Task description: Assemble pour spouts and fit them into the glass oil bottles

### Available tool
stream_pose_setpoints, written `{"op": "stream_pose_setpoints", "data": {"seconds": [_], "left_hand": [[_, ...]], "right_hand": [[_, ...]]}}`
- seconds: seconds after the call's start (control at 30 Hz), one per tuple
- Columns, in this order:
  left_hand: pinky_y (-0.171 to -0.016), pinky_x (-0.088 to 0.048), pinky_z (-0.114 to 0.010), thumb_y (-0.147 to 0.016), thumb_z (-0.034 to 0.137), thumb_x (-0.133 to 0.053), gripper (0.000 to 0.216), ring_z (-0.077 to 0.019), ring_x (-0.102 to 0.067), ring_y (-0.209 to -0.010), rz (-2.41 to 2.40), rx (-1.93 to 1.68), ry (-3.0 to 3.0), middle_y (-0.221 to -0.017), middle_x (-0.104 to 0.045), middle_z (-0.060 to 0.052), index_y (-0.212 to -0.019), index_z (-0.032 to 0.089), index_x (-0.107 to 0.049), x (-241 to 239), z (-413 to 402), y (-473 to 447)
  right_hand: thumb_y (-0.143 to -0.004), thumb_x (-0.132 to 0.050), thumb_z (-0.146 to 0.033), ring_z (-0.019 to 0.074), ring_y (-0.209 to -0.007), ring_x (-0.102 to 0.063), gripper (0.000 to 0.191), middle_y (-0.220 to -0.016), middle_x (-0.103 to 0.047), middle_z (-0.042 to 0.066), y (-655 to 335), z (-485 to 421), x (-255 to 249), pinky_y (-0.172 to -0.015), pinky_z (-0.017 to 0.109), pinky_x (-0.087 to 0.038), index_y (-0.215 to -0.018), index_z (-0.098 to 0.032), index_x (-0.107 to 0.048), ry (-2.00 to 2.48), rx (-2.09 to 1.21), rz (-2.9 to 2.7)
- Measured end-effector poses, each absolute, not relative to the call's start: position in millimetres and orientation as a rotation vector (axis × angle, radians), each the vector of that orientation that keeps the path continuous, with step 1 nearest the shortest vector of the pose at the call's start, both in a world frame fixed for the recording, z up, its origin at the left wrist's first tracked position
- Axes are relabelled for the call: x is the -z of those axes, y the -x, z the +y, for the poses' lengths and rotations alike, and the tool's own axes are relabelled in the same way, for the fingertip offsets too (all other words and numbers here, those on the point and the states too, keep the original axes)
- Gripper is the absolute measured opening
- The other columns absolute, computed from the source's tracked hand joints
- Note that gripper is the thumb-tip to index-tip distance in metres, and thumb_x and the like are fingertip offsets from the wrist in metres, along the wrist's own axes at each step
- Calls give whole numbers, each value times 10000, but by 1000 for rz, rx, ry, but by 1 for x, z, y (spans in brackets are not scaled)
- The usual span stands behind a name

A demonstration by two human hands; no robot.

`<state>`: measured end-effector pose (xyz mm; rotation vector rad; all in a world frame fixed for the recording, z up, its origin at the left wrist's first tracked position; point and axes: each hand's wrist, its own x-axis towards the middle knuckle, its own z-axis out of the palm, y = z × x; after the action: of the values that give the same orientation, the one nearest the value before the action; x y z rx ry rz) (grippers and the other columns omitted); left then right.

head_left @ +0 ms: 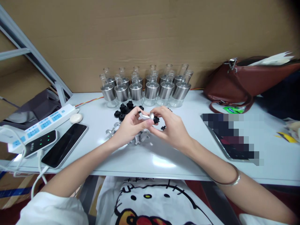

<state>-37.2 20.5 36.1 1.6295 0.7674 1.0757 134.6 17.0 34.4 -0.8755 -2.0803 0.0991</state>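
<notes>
My left hand [128, 127] pinches a small silver metal nozzle piece [145, 117] above the white table [152, 159]. My right hand [169, 126] meets it from the right, its fingers closed on a small black rubber cap [156, 119] at the piece's end. A heap of black rubber caps [124, 110] lies just behind the hands. More silver metal pieces [138, 137] lie on the table under my left hand. Several glass bottles with silver collars [145, 87] stand in rows at the back.
At the left lie a white power strip [44, 123], a power bank [39, 142], a black phone [64, 145] and a small white oval object [76, 118]. A brown leather bag [246, 82] sits at the back right, with a blurred-out flat device [231, 137] before it.
</notes>
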Motion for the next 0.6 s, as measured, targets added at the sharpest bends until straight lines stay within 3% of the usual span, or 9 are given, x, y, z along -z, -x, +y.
{"op": "stream_pose_setpoints", "data": {"seconds": [0.1, 0.17, 0.27, 0.43, 0.6], "left_hand": [[-684, -474, -279, -907, 565, -442, 390, -125, -569, -719, 876, -1112, -2147, -815, -586, -23, -844, 181, -467, -38, 22, 43], [-683, -438, -285, -958, 549, -297, 431, -126, -513, -679, 912, -1124, -2484, -758, -558, -18, -822, 180, -473, -39, 23, 47], [-663, -412, -280, -999, 468, -175, 427, -131, -492, -653, 846, -1183, -2772, -755, -559, -23, -861, 183, -462, -38, 26, 51], [-656, -380, -291, -1007, 311, -269, 274, -139, -481, -609, 734, -1323, -3049, -694, -562, -14, -835, 188, -442, -37, 29, 52], [-643, -347, -299, -986, 251, -332, 243, -128, -427, -545, 877, -1338, -3086, -606, -522, 21, -770, 194, -429, -41, 30, 53]], "right_hand": [[-803, -549, -283, 137, -609, -527, 97, -691, -592, 13, -136, 14, -40, -595, 257, -409, -790, -187, -538, 904, -136, -2081], [-818, -505, -328, 96, -475, -419, 244, -517, -476, -33, -137, 13, -44, -509, 241, -328, -619, -191, -474, 966, -298, -2081], [-888, -381, -426, 80, -427, -340, 444, -444, -378, -40, -137, 12, -47, -467, 247, -256, -509, -194, -386, 1014, -713, -2008], [-882, -364, -615, 72, -395, -249, 544, -404, -278, -68, -135, 16, -46, -439, 254, -236, -513, -217, -320, 957, -1319, -1745], [-837, -361, -734, 74, -435, -217, 601, -444, -228, -75, -132, 17, -42, -440, 248, -220, -529, -226, -269, 910, -1386, -1663]]}}
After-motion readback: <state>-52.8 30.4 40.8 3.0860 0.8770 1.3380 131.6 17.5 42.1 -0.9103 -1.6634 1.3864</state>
